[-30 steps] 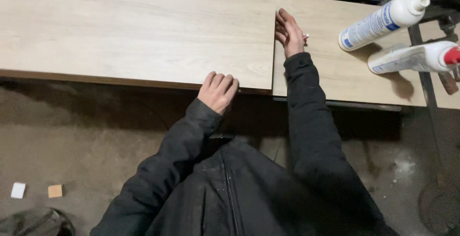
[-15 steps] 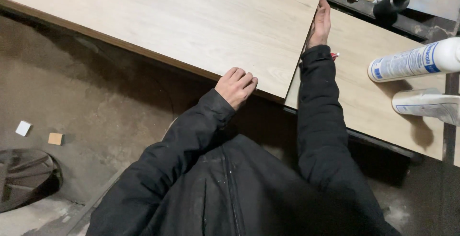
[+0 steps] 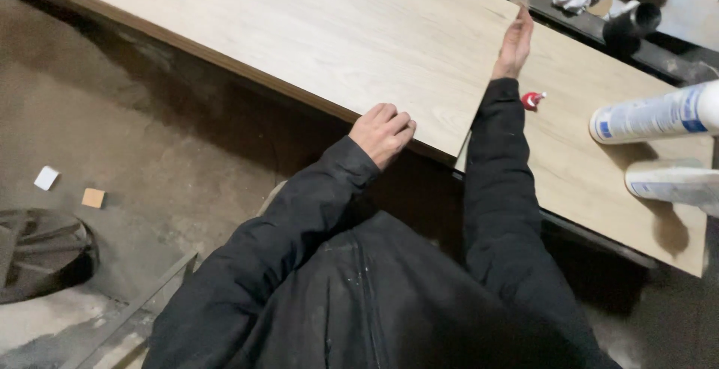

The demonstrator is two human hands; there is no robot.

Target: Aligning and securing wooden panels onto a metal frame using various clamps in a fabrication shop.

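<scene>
Two hands hold one long pale wooden board [image 3: 299, 32]: the left hand [image 3: 383, 131] curls over its near edge, while the right hand [image 3: 514, 41], flat and open, presses its end (where a second board [image 3: 599, 152] lies alongside). Its long axis runs away leftward.
</scene>
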